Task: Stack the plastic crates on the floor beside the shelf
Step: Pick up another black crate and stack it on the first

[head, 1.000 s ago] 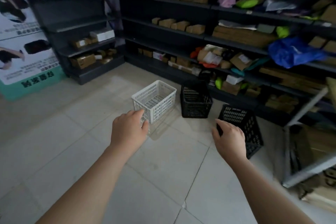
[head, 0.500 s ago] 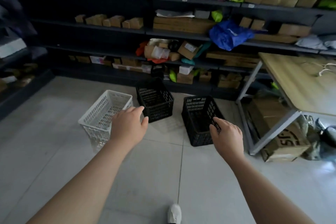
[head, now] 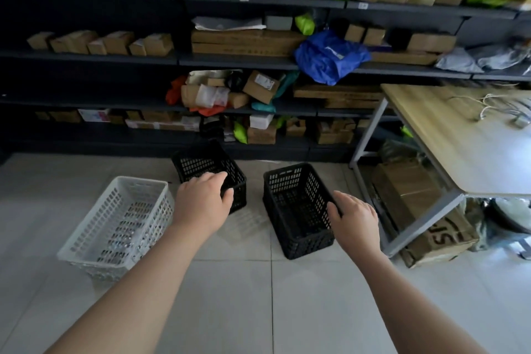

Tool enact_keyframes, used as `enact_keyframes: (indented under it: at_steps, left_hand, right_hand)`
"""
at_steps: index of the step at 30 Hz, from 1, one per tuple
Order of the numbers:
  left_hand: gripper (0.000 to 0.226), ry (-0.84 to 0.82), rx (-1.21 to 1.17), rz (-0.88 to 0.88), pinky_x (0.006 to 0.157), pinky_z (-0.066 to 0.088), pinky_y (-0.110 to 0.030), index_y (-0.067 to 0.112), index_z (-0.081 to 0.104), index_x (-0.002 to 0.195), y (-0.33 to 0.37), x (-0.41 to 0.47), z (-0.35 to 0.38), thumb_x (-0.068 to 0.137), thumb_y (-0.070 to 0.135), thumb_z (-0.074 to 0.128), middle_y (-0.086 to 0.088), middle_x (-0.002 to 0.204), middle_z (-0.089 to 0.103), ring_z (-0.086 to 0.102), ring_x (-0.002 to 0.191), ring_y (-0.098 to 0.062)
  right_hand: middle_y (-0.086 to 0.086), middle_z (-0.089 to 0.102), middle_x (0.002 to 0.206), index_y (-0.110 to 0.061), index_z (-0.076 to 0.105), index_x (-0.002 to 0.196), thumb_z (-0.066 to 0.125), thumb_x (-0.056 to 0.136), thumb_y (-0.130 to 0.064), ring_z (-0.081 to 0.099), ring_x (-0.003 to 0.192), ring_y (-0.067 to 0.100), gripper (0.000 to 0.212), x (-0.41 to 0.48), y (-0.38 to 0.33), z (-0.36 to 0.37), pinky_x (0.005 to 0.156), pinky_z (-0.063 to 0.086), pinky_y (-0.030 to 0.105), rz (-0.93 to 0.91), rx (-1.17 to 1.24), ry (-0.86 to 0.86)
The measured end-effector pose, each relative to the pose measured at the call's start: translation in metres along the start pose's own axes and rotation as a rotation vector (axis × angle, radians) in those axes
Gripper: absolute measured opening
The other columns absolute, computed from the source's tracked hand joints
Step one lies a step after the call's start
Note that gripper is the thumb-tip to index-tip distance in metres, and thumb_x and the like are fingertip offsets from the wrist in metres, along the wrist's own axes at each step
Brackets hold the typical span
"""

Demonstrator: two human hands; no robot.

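Three empty plastic crates stand apart on the tiled floor before the dark shelf (head: 258,63). A white crate (head: 120,227) is at the left, one black crate (head: 201,165) sits nearest the shelf, and a second black crate (head: 293,204) is to its right. My left hand (head: 201,201) reaches forward over the near corner of the first black crate, fingers apart, holding nothing. My right hand (head: 355,220) hovers at the right rim of the second black crate, fingers spread; whether it touches the rim is unclear.
The shelf holds cardboard boxes, coloured bags and a blue bag (head: 330,56). A wooden table with a metal frame (head: 459,135) stands at the right, with a cardboard box (head: 431,224) under it. Bare floor tiles lie in front of the crates.
The view has swung right and closer to the crates. Both hands have reached further forward, the left from the white crate toward the black one, the right to the second black crate's rim.
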State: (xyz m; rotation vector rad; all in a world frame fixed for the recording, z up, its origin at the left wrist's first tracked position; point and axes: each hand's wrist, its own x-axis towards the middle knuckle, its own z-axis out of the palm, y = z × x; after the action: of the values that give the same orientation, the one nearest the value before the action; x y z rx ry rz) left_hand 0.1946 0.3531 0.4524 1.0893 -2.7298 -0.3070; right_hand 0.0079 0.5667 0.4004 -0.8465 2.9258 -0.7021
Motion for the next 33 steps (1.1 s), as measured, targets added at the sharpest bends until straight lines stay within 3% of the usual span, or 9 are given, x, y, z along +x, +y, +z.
enact_keyframes:
  at_steps: [3, 6, 8, 20, 33]
  left_hand:
    - [0.048, -0.032, 0.018, 0.041, 0.096, 0.04, -0.039, 0.021, 0.046, 0.138, 0.001, 0.047, 0.011, 0.094, 0.039, 0.043, -0.002, 0.136, 0.055, 0.054, 0.115, -0.027]
    - [0.048, -0.067, 0.011, 0.088, 0.098, 0.04, -0.039, 0.02, 0.047, 0.138, -0.002, 0.096, 0.022, 0.094, 0.038, 0.043, -0.003, 0.136, 0.055, 0.054, 0.117, -0.028]
    - [0.047, -0.084, 0.016, 0.132, 0.098, 0.041, -0.04, 0.019, 0.048, 0.137, -0.006, 0.13, 0.031, 0.094, 0.038, 0.043, -0.004, 0.134, 0.057, 0.055, 0.116, -0.028]
    - [0.049, -0.27, 0.062, 0.405, 0.105, 0.033, -0.041, 0.021, 0.043, 0.14, -0.029, 0.331, 0.062, 0.095, 0.041, 0.04, -0.003, 0.141, 0.05, 0.047, 0.125, -0.027]
    - [0.049, -0.43, 0.088, 0.592, 0.107, 0.031, -0.04, 0.021, 0.041, 0.142, 0.052, 0.454, 0.144, 0.096, 0.04, 0.039, -0.004, 0.142, 0.049, 0.046, 0.128, -0.026]
  right_hand:
    - [0.004, 0.068, 0.103, -0.014, 0.06, 0.103, 0.043, 0.09, -0.038, 0.059, 0.101, 0.027, 0.032, 0.033, -0.001, 0.011, 0.096, 0.04, 0.045, 0.04, -0.01, -0.004]
    - [0.001, 0.062, 0.127, -0.019, 0.059, 0.125, 0.049, 0.093, -0.035, 0.051, 0.122, 0.025, 0.037, 0.064, -0.01, 0.021, 0.108, 0.03, 0.043, 0.093, -0.006, 0.02]
    - [0.001, 0.059, 0.132, -0.02, 0.056, 0.13, 0.05, 0.094, -0.035, 0.048, 0.126, 0.024, 0.04, 0.087, -0.017, 0.029, 0.111, 0.025, 0.042, 0.132, -0.009, 0.031]
    - [0.002, 0.061, 0.13, -0.021, 0.058, 0.126, 0.051, 0.093, -0.036, 0.05, 0.125, 0.025, 0.038, 0.197, -0.065, 0.086, 0.11, 0.031, 0.045, 0.424, -0.007, 0.151]
    - [0.0, 0.062, 0.128, -0.022, 0.059, 0.126, 0.052, 0.093, -0.037, 0.051, 0.123, 0.022, 0.038, 0.275, -0.018, 0.123, 0.11, 0.029, 0.04, 0.643, -0.027, 0.161]
